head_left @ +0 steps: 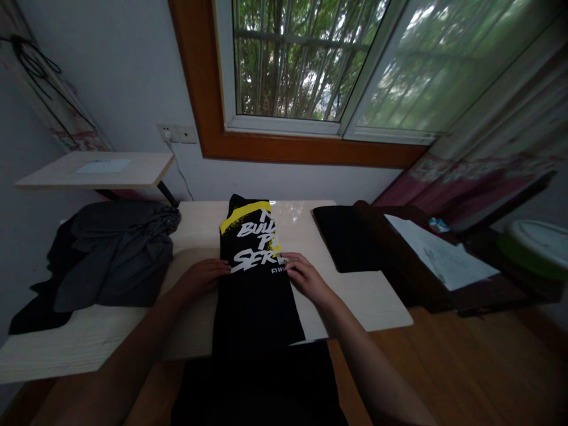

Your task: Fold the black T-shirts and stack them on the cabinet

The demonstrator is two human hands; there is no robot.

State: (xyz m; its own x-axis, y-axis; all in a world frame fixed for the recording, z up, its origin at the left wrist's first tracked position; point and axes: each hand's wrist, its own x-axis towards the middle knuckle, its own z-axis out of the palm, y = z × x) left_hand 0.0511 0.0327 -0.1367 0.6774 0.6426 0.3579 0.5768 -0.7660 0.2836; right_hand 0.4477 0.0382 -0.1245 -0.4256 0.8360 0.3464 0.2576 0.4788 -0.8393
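Observation:
A black T-shirt (252, 302) with a yellow band and white lettering lies folded into a long strip on the pale table (195, 331). Its near end reaches the table's front edge, and the fold cuts through the lettering on the right. My left hand (205, 277) is at the strip's left edge, with its fingers closed on the cloth. Opposite it, my right hand (307, 278) pinches the right edge beside the lettering. The fingertips of both hands are partly hidden in the dim light.
Rumpled dark grey and black clothes (119, 254) are heaped on the left, beneath a small raised shelf (97, 168). A folded black cloth (348, 236) rests at the table's right side. Beyond it, a white sheet (437, 251) lies on dark furniture. A window (310, 59) is behind the table.

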